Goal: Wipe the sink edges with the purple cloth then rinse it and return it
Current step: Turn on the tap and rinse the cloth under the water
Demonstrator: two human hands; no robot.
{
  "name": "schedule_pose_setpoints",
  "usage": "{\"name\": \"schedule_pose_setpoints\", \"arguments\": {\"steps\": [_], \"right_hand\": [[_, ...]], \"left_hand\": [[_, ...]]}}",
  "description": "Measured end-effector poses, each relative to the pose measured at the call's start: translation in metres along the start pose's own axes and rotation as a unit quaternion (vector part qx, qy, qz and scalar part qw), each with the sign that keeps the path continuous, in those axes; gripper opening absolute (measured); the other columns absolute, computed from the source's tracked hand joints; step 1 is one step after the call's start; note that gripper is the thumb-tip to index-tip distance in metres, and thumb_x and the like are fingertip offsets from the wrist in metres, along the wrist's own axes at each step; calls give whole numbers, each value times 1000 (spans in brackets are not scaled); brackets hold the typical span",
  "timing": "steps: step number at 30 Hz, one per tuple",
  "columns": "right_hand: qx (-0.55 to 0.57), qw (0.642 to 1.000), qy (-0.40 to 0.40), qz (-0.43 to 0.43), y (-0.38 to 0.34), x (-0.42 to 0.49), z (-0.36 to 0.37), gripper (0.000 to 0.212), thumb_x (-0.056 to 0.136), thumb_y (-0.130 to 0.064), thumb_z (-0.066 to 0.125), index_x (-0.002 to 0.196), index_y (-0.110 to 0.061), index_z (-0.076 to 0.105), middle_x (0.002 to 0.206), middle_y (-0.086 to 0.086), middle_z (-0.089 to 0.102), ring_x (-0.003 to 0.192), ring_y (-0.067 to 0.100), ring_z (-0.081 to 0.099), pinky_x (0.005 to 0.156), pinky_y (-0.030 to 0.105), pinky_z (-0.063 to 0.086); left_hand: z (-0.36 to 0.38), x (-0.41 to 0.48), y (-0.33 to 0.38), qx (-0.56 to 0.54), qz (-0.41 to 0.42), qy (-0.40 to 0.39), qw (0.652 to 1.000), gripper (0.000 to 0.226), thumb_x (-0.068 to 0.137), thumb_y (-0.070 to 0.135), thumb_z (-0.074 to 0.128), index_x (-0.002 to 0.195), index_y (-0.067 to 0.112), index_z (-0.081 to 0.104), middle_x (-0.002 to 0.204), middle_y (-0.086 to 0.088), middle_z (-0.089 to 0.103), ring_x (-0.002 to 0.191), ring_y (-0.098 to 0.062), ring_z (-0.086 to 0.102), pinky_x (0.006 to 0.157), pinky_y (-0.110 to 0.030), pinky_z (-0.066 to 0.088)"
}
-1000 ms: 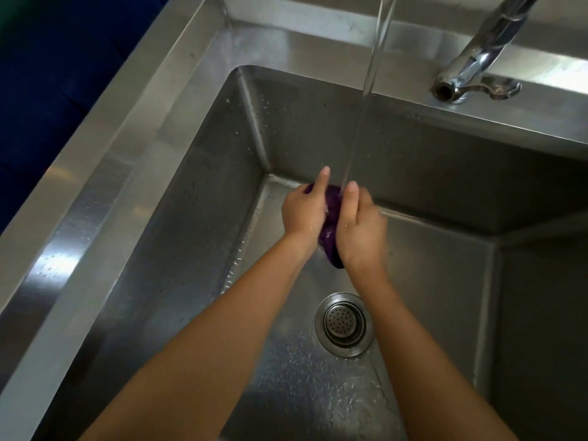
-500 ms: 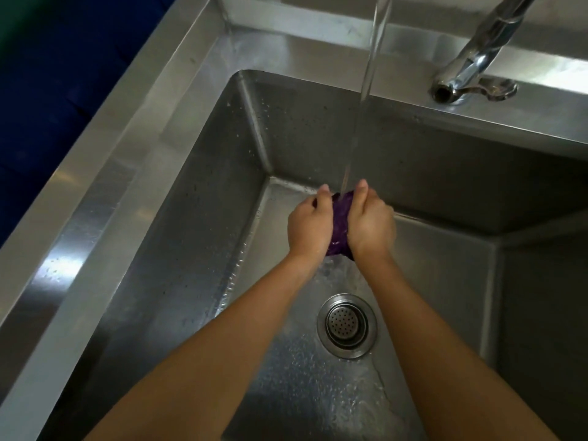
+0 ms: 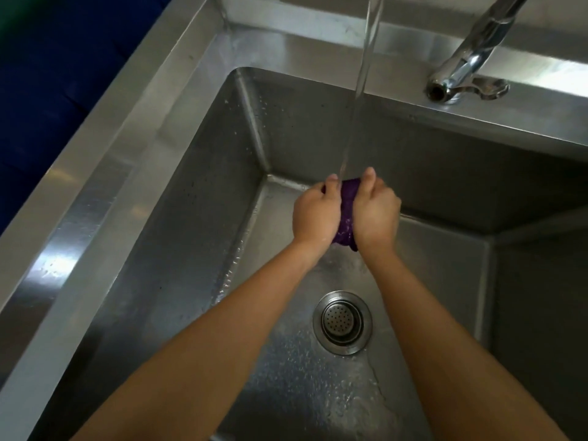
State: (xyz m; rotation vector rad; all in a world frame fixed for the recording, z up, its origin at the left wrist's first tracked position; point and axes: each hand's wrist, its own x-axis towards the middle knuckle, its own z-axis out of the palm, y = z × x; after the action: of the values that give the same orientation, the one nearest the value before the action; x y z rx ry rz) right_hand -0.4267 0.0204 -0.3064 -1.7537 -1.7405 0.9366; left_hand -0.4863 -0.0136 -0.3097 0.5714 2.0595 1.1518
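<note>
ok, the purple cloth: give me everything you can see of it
The cloth is dark purple, soft-looking fabric, bunched into a wad so its full shape and size are hidden. It is pressed between the left hand and right hand, held above the sink floor, past the drain. The water stream lands on its top edge. A small lobe hangs below the right palm. It looks wet and glossy.
</note>
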Motion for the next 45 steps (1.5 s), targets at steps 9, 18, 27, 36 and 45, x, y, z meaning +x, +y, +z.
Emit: {"name": "schedule_pose_setpoints", "arguments": {"steps": [9,18,27,36,45], "right_hand": [[-16,998,7,-53,-12,-15,5,49,100,-35,26,99,-5,63,95,24,68,92,40,62,74,42,48],[2,999,-37,-34,8,19,10,39,99,-38,31,93,-5,52,95,24,64,92,38,60,75,40,44],[51,906,-256,-334,25,-17,-16,12,75,-27,62,83,-19,66,92,-11,44,94,15,42,87,19,32],[263,915,-264,155,13,-21,-18,33,92,-38,48,121,-23,50,114,6,60,88,19,65,70,48,59],[-28,987,-93,-130,-34,-40,-16,24,89,-39,52,95,-15,51,99,6,56,80,25,55,66,32,41]], "left_hand": [[-4,31,-4,-72,-65,-28,995,38,88,22,56,52,15,65,73,-25,66,68,-30,60,72,-39,46],[-19,7,-11,-29,0,-66,997,31,98,40,39,100,15,57,83,1,60,75,-14,59,60,-25,46],[-46,26,-17,-225,-286,-257,896,38,91,52,47,85,17,63,73,-4,70,61,-14,69,51,-27,56],[-26,9,-4,-339,-84,-128,928,33,90,3,37,111,21,55,86,-3,62,75,-12,61,66,-22,53],[-21,13,-3,-279,-177,-174,928,52,99,33,34,58,16,61,46,7,61,44,-5,59,46,-15,46]]}}
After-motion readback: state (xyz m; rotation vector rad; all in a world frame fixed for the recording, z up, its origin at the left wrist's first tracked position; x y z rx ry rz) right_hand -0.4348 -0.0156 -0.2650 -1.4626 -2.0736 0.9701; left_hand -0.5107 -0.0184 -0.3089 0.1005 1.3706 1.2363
